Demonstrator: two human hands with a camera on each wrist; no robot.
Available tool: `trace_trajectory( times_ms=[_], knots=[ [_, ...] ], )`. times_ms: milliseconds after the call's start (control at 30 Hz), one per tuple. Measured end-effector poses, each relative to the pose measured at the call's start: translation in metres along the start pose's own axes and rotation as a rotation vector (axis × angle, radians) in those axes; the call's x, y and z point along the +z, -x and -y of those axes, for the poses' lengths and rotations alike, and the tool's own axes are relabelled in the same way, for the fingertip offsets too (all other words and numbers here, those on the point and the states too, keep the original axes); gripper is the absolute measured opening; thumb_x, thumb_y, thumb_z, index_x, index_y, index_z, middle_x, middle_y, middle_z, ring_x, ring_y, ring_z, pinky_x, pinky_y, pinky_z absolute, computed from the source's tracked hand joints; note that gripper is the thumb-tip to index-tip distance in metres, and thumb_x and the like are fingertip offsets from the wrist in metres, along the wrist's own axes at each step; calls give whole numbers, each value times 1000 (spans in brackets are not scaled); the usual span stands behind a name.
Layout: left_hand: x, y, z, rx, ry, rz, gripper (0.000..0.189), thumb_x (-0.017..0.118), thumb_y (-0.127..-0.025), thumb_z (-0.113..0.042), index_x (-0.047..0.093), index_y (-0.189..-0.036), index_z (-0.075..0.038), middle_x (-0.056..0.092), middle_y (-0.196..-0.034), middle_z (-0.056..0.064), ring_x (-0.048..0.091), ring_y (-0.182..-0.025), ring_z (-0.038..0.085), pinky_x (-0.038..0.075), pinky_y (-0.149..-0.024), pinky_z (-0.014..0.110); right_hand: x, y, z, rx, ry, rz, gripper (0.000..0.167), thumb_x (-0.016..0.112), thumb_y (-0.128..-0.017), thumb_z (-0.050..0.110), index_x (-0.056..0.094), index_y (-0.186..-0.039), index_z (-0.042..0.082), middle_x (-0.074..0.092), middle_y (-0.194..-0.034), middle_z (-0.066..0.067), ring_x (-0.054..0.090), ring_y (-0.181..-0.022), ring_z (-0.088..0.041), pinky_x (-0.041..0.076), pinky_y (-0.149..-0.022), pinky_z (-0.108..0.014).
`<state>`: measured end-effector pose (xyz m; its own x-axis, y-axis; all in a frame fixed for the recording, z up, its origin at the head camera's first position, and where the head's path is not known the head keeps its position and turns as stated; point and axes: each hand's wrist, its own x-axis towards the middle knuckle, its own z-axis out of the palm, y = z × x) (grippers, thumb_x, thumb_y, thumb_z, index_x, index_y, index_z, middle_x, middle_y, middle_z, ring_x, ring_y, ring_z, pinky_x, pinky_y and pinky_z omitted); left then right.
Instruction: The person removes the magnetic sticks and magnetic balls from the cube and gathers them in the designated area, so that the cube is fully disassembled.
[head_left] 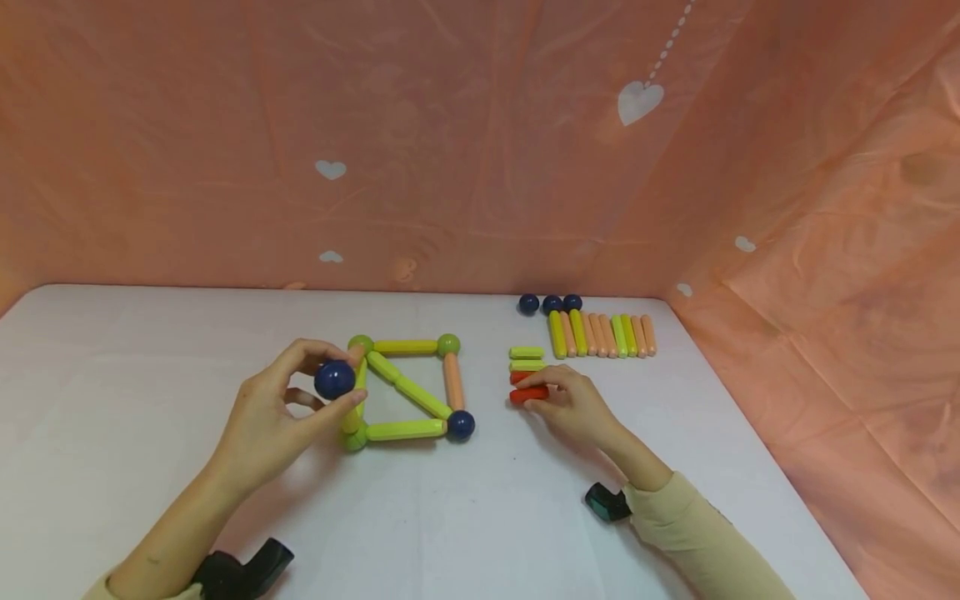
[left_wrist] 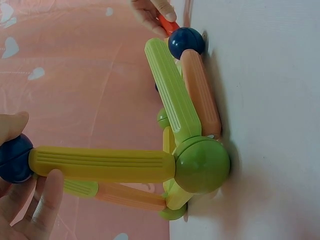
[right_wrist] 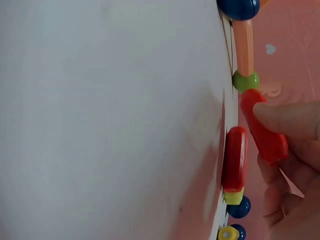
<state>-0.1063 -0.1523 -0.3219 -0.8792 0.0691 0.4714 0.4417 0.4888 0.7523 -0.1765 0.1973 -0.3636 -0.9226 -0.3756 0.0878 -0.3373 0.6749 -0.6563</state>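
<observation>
My left hand pinches a dark blue ball between thumb and fingers. In the left wrist view, that ball tops a yellow rod rising from a green ball at the corner of a frame of rods and balls. Another dark blue ball sits at the frame's near right corner, below a peach rod. To the right, my right hand pinches a short red rod, raised and tilted in the right wrist view. A second red rod lies just beside it on the table.
Two short light green rods lie beyond the red ones. Farther back right stands a row of yellow, peach and green rods, with several dark blue balls behind. A pinkish-orange cloth hangs beyond the white table.
</observation>
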Motion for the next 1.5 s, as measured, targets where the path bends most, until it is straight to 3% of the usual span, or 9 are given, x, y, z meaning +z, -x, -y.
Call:
trace_trajectory(
  times_ms=[267, 600, 767, 900, 1100, 1333, 1500],
  knots=[
    [0, 0, 1, 0, 1, -12, 39, 80, -76, -8, 58, -108, -8, 63, -96, -2, 52, -88, -2, 50, -61, 14, -2, 0, -4, 44, 3, 0, 21, 73, -83, 4, 72, -104, 7, 64, -102, -10, 50, -86, -22, 44, -69, -27],
    [-1, 2, 1, -4, -10, -13, 39, 80, -77, -8, 58, -108, -9, 63, -96, -1, 52, -88, -3, 50, -61, 13, 2, -2, -2, 109, -21, -57, 20, 70, -84, 2, 73, -103, 8, 65, -107, -10, 54, -96, -25, 47, -77, -30],
    [-1, 2, 1, -5, -12, -15, 39, 80, -76, -8, 58, -108, -8, 63, -95, 0, 52, -87, -3, 50, -61, 14, 8, -3, 13, 1, -98, -93, 19, 71, -85, 7, 72, -104, 5, 67, -103, -11, 61, -93, -23, 51, -78, -28],
    [-1, 3, 2, -4, -10, -19, 39, 80, -76, -7, 58, -108, -8, 63, -95, 0, 52, -87, -2, 50, -61, 14, 19, -4, 30, -107, -243, -22, 24, 71, -85, 6, 68, -108, -1, 67, -106, -17, 64, -93, -21, 53, -79, -23],
    [-1, 3, 2, 1, -6, -24, 39, 80, -76, -7, 58, -108, -8, 63, -95, -1, 52, -87, -2, 50, -61, 14, 42, -5, 54, -174, -373, 141, 30, 73, -84, 8, 66, -112, 1, 66, -108, -15, 63, -92, -14, 52, -78, -22],
    [1, 2, 2, -7, -1, -12, 38, 80, -77, -9, 58, -108, -9, 63, -96, -1, 53, -87, -2, 51, -62, 14, 60, -10, 73, -286, -248, 201, 33, 78, -81, 14, 69, -112, 7, 67, -92, -6, 58, -77, -11, 46, -63, -18],
    [1, 2, -1, -4, -11, -18, 37, 80, -76, -9, 60, -107, -9, 64, -95, 0, 53, -87, -4, 51, -63, 14, 64, -12, 79, -198, -204, 184, 23, 74, -84, 14, 73, -106, 12, 65, -78, 1, 49, -64, -4, 41, -56, -16]
  ],
)
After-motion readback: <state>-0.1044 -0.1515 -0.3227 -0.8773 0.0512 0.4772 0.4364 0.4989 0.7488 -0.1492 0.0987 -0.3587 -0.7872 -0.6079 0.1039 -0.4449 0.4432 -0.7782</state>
